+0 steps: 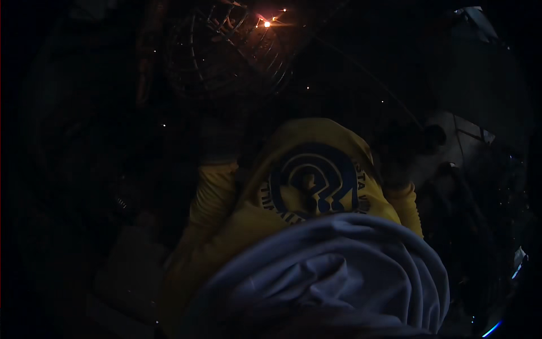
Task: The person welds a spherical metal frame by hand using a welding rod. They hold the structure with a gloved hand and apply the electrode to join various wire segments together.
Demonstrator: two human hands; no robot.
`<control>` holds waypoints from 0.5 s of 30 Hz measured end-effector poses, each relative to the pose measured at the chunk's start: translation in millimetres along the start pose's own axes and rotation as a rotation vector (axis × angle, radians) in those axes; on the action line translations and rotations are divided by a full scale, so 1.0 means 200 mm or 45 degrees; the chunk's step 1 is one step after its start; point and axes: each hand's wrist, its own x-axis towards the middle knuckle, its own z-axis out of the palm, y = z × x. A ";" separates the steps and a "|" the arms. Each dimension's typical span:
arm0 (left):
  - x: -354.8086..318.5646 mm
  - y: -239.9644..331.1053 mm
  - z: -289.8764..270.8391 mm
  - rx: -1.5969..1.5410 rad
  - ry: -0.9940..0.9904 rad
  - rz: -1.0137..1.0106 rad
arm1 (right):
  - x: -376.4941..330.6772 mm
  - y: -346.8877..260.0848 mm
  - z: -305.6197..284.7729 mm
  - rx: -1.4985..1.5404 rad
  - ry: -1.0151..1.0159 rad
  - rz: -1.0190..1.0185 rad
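Note:
The picture is very dark. My left hand (221, 135) reaches forward from a yellow sleeve, apparently in a dark glove; its fingers are lost in shadow. Ahead of it is a rounded cage-like frame of thin curved bars (195, 48), lit orange. A small glowing orange spot (267, 24) burns at the frame's upper right. My right hand (398, 151) is a dark shape beyond the other yellow cuff, its fingers indistinct. Close to it a thin dark line, a rod or cable (375, 82), slants up and left toward the glow; whether I hold it does not show.
A long reddish-brown bar (145, 62) stands left of the frame. Beyond my right hand lies a pale grey patch (446, 147) with dark lines. My yellow shirt (339, 138) and grey cloth (339, 271) fill the lower middle.

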 end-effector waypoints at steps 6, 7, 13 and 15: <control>0.07 -0.02 0.06 -0.012 0.001 0.046 | 0.25 -0.09 -0.03 0.320 0.109 0.185; 0.09 -0.02 0.06 0.001 0.033 0.047 | 0.18 -0.11 0.02 0.393 0.112 0.210; 0.07 0.06 -0.09 -0.318 -0.187 -0.071 | 0.10 -0.12 0.06 0.382 0.095 0.159; 0.08 0.09 -0.15 -0.399 -0.149 -0.009 | 0.10 -0.14 0.06 0.433 0.087 0.183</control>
